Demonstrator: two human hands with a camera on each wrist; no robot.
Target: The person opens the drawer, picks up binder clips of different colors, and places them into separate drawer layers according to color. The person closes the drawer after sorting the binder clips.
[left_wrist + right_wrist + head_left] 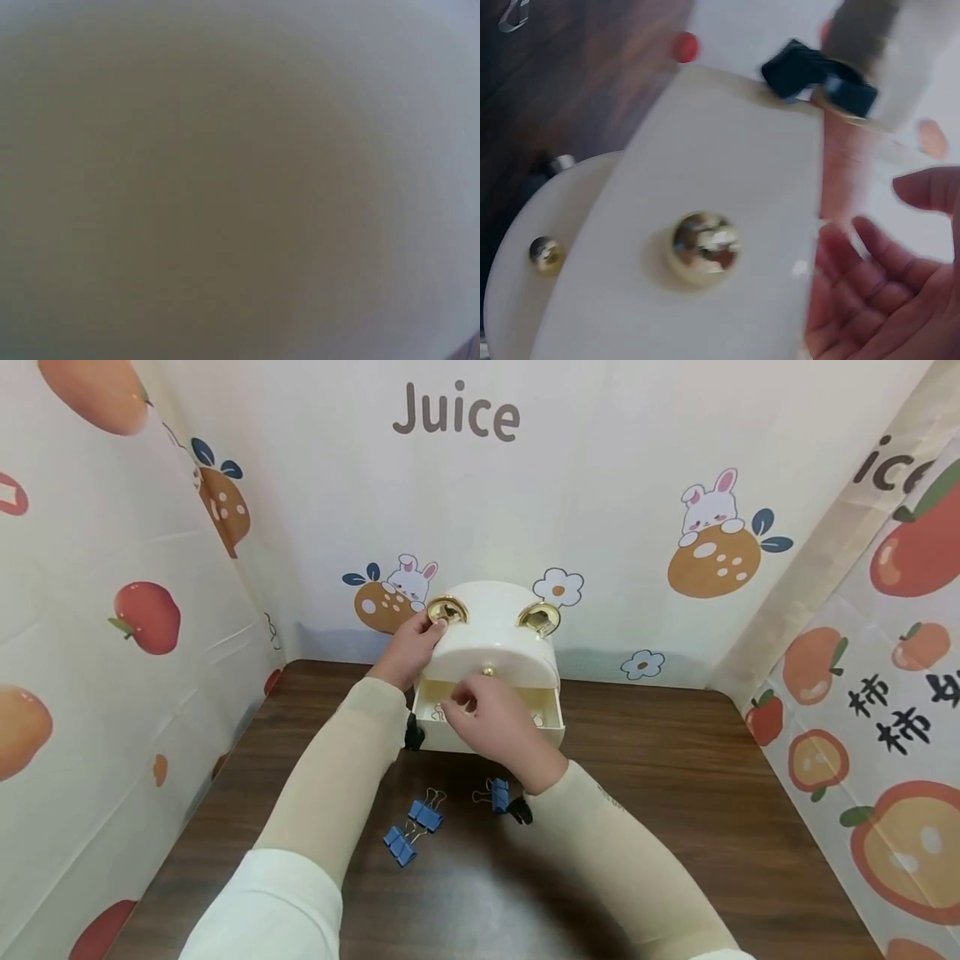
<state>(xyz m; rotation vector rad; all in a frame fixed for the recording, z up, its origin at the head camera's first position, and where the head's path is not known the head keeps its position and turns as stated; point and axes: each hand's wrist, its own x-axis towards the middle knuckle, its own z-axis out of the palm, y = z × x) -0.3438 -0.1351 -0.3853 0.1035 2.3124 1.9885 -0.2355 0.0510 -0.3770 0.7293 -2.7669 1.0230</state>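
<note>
A white drawer box with two gold-rimmed round eyes stands at the table's back, its lower drawer pulled out. My left hand grips the box's left side by the gold-rimmed eye, the thumb in front; its other fingers are largely hidden. Above the drawer hovers my right hand, fingers loosely bent with nothing visible between them. Thumb and fingers stand apart in the right wrist view, beside the drawer front with its gold knob. Small pale wire loops show inside the drawer, partly covered by the right hand.
Three blue binder clips lie on the dark wooden table: one binder clip and another binder clip close together, a third binder clip near the right wrist. Fruit-printed sheets surround the table. The left wrist view is blurred and blocked.
</note>
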